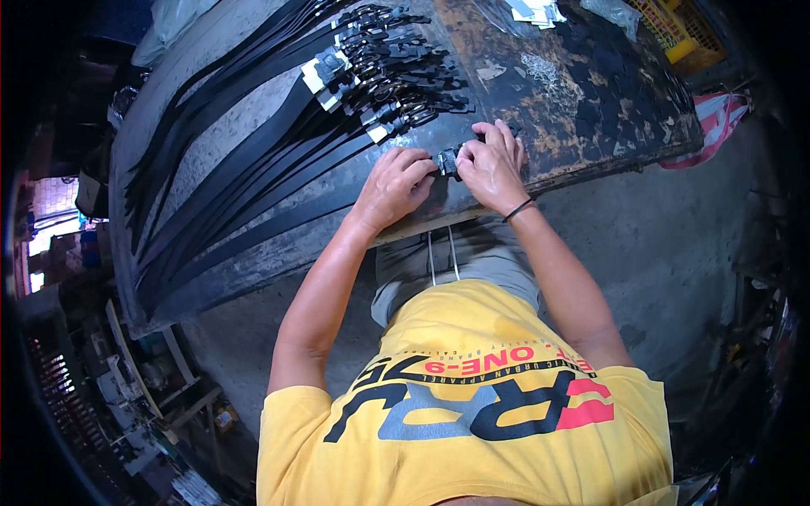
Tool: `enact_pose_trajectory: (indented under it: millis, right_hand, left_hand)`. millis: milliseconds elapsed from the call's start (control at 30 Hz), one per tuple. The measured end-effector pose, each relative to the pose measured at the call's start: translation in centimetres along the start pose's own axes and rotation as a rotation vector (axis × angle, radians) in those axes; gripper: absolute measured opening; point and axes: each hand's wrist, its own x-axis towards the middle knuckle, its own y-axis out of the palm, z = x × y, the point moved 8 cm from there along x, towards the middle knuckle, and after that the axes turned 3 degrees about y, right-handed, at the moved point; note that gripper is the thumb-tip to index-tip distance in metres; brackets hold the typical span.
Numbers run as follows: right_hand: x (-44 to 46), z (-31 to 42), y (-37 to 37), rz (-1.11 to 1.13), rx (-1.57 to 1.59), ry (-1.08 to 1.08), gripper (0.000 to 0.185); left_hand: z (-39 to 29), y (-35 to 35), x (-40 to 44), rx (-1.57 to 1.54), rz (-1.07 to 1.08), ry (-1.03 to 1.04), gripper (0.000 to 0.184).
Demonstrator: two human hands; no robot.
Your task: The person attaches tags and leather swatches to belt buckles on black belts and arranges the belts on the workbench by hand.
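Observation:
A black belt [291, 216] lies along the near side of the table, and its buckle end [447, 163] is between my hands. My left hand [396, 185] is closed, pinching the strap just left of the buckle. My right hand [494, 167] has thumb and fingers closed on the buckle's right side, covering part of it. Just beyond my left hand is a pile of black belts [253, 152]. Their metal buckles [396, 72] are bunched together, with white tags [322, 78] among them.
The worn dark table [591, 110] has peeling patches and a near edge in front of my body. White papers [537, 12] and a yellow plastic crate [675, 34] are at the far right. A red-and-white sack [715, 126] hangs by the right corner.

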Motion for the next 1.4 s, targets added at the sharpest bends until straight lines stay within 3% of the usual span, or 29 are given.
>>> enact_pose_trajectory:
  millis: [300,367,433,500,633,1167,1400]
  right_hand:
    - [2.0,0.2,-0.6,0.089,-0.025,-0.094,0.016]
    - [2.8,1.9,-0.2,0.131,0.035,-0.322,0.02]
    - [3.6,2.3,-0.1,0.169,-0.02,-0.328,0.024]
    - [3.9,2.6,1.7,0.466,-0.103,-0.389,0.022]
    - [4.1,2.7,1.2,0.436,0.022,-0.443,0.005]
    - [1.1,1.2,-1.2,0.117,0.041,-0.415,0.007]
    - [0.1,0.8,-1.4,0.026,0.053,-0.322,0.008]
  left_hand:
    - [0.1,-0.6,0.0,-0.022,0.02,-0.019,0.032]
    - [0.4,-0.9,0.0,-0.018,0.021,-0.042,0.033]
    - [0.4,-0.9,0.1,-0.005,0.03,-0.049,0.032]
    - [0.6,-0.8,0.1,-0.015,0.028,-0.05,0.031]
    - [0.3,-0.4,0.2,-0.012,0.015,-0.029,0.029]
    - [-0.8,0.8,1.2,0.047,0.075,0.039,0.026]
    - [-0.2,1.3,0.9,-0.054,0.018,-0.085,0.026]
